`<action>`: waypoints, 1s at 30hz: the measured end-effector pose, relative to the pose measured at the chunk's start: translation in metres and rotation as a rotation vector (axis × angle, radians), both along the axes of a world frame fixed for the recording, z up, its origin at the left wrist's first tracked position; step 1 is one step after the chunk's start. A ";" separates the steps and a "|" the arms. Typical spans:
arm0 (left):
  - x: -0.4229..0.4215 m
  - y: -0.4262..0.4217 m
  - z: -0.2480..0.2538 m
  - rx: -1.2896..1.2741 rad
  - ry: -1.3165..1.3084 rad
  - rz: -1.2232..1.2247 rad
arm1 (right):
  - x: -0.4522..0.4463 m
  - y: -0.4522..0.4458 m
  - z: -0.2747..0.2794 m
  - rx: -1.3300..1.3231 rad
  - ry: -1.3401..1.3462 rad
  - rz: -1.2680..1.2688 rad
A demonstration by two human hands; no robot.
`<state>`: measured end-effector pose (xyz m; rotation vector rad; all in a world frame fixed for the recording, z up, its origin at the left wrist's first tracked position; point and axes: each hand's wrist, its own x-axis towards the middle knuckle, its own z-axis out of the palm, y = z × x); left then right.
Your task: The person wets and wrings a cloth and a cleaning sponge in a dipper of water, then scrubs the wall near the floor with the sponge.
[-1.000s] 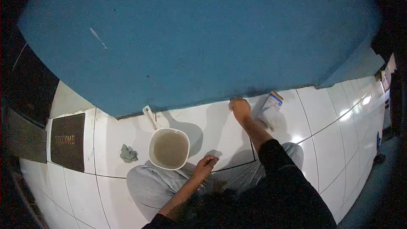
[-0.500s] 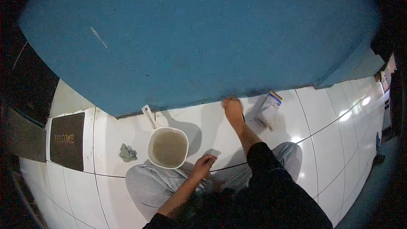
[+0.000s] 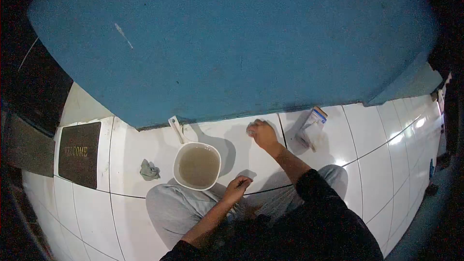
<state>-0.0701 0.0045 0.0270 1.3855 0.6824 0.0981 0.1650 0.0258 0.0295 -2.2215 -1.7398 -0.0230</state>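
My right hand [image 3: 262, 134] is closed around something small and pale that I cannot make out, low over the white tiles just in front of the blue wall [image 3: 232, 43]. My left hand [image 3: 238, 188] has its fingers curled together above my lap; whatever it holds, if anything, is hidden. Beside it on the left is a white dipper [image 3: 220, 159] full of cloudy greyish liquid, its handle pointing to the wall. A crumpled grey-green cloth [image 3: 149, 169] lies left of the dipper. Right of my right hand is a clear plastic packet [image 3: 311, 130] with a blue and brown label.
A dark mat [image 3: 79, 154] reading "WELCOME" lies on the floor at the left. White tiles [image 3: 333, 133] run along the foot of the blue wall. My crossed legs in grey trousers [image 3: 176, 208] are close behind the dipper.
My right hand has moved left and back from the foot of the wall, toward me. My left hand stays nearly still. The whole view has shifted slightly.
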 end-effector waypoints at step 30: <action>0.000 -0.003 -0.008 -0.010 -0.075 0.029 | 0.006 -0.004 0.009 -0.107 0.037 0.052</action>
